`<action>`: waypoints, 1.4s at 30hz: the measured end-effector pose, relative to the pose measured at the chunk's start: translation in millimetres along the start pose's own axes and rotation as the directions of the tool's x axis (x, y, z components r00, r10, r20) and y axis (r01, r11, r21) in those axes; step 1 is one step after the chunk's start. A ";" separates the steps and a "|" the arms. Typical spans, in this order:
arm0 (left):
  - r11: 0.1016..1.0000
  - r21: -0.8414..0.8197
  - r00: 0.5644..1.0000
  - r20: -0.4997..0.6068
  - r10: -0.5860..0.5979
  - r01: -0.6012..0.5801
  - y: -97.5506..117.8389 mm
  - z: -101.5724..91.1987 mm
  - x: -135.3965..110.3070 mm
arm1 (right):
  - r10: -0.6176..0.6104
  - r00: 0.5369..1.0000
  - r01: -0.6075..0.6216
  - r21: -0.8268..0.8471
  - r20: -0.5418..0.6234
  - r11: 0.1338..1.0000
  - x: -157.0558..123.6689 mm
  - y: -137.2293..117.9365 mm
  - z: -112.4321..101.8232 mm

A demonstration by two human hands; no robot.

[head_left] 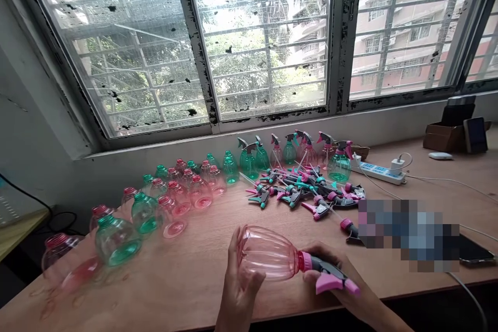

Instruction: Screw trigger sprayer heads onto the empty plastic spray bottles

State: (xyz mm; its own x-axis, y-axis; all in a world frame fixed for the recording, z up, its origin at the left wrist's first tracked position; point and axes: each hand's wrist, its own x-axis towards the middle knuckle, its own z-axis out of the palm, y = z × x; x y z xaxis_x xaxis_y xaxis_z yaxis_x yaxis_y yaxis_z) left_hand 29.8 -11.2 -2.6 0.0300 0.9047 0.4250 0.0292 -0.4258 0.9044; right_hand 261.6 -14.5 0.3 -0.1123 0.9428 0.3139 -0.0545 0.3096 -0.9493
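A clear pink spray bottle (270, 253) lies on its side in the air above the table's front part, its neck pointing right. My left hand (243, 275) is wrapped round its base end, thumb in front. A grey and pink trigger sprayer head (330, 272) sits at the bottle's neck, its pink collar against the red neck ring. Whether the collar is fully tightened cannot be told. My right hand (317, 259) grips the sprayer head near the collar, its fingers partly hidden behind it. The pink trigger points down and toward me.
Open pink and green bottles (181, 194) stand in rows at the left. Loose trigger heads (299, 187) lie piled in the middle, with several bottles wearing heads (307, 153) behind. A power strip (379, 170), cables and a phone (476, 250) lie at the right.
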 end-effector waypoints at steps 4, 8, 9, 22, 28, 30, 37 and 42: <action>0.995 -0.014 0.994 0.038 -0.098 0.098 6.3 -4.3 2.3 | 0.075 0.996 -0.079 0.098 0.038 0.992 1.2 6.5 0.0; 1.000 -0.021 0.997 0.079 -0.020 0.022 6.3 -3.7 -1.0 | 0.147 0.986 -0.156 0.120 0.080 0.980 2.6 16.1 -1.4; 1.000 -0.012 0.997 0.080 0.016 -0.015 5.1 -2.4 -2.1 | 0.167 0.981 -0.178 0.121 0.095 0.977 2.7 16.9 -1.8; 0.974 0.144 0.975 0.160 0.152 -0.175 -1.3 4.6 -4.3 | 0.170 0.985 -0.154 0.285 -0.033 0.946 -2.6 15.2 1.4; 0.972 0.235 0.968 0.248 -0.039 -0.021 3.2 3.3 -1.7 | 0.004 0.978 -0.009 -0.019 -0.207 1.000 -0.4 7.4 -11.5; 0.938 0.339 0.951 0.306 -0.037 -0.073 3.7 3.6 -2.1 | -0.102 0.956 0.062 -0.152 -0.274 0.986 15.0 -2.5 -21.3; 0.889 0.442 0.935 0.351 -0.050 -0.118 0.0 5.6 -6.3 | -0.286 0.952 0.124 -0.719 -0.108 0.683 155.3 -26.4 -53.6; 0.928 0.368 0.944 0.321 -0.075 -0.051 -4.2 4.3 -5.7 | -0.271 0.917 -0.130 -0.860 -0.294 0.493 254.2 -11.5 -78.5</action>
State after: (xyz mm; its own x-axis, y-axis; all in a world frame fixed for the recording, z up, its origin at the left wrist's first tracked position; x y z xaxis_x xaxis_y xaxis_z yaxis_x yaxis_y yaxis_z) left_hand 33.8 -14.6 -9.0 0.3472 0.8814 0.3203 0.3935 -0.4470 0.8034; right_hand 311.5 231.3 89.7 0.2031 0.8168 0.5400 0.8410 0.1369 -0.5234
